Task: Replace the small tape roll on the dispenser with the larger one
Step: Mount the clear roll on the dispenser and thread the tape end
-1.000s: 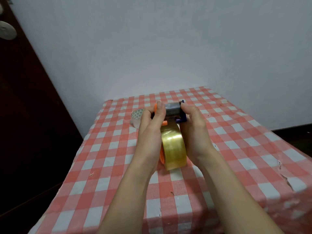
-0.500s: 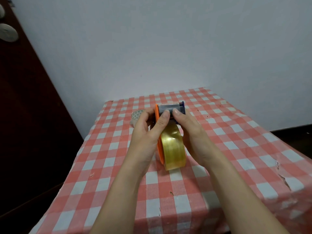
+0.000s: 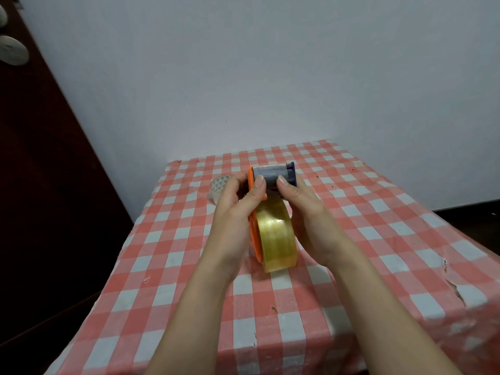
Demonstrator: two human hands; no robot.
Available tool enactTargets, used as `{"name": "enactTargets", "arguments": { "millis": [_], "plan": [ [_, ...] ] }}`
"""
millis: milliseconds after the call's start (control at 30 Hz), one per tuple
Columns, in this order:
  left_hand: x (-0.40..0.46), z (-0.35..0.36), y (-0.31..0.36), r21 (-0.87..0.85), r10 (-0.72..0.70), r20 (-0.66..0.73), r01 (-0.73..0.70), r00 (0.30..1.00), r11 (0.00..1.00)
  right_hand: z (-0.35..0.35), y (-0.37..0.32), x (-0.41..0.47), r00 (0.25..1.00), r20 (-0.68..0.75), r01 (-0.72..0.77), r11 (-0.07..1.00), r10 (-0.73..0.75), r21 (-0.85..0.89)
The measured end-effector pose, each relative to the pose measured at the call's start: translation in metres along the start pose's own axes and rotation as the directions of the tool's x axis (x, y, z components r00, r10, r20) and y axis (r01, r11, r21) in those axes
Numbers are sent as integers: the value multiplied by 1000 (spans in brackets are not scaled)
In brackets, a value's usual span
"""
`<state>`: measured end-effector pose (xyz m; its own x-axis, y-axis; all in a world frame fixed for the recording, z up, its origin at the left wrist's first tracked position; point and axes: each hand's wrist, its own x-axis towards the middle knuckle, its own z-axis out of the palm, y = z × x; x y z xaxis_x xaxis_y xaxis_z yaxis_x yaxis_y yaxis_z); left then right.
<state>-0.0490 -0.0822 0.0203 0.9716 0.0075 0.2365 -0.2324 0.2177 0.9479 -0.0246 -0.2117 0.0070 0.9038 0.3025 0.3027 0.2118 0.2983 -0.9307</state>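
Note:
The tape dispenser (image 3: 273, 175) has an orange side plate, a grey roller and a blue far side. It stands on the checked table (image 3: 378, 239) with the large yellowish tape roll (image 3: 276, 236) mounted on it. My left hand (image 3: 238, 209) grips the orange side, thumb on the roller. My right hand (image 3: 303, 209) holds the other side, thumb also pressed on the grey roller. The small clear tape roll (image 3: 219, 185) with a triangle-patterned core lies on the cloth just left of my left hand, partly hidden by it.
The red-and-white cloth has small tears near the right edge (image 3: 457, 290). A white wall (image 3: 270, 77) rises behind the table. A dark wooden door (image 3: 40, 185) stands to the left, with dark floor below.
Both thumbs have shifted from the dispenser's sides onto the grey roller at its top. The dispenser and large roll stay in place between my hands.

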Motion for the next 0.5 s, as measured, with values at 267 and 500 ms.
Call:
{"name": "enactTargets", "arguments": {
  "millis": [267,500],
  "plan": [
    [-3,-2,5,-28,4,43,-3,999,1000,-5,-2,-3,999,36,-20,996,16,88],
    [-5,2,11,10,25,21,-25,999,1000,1,-5,-3,994,-108,-36,999,36,-1]
  ]
}}
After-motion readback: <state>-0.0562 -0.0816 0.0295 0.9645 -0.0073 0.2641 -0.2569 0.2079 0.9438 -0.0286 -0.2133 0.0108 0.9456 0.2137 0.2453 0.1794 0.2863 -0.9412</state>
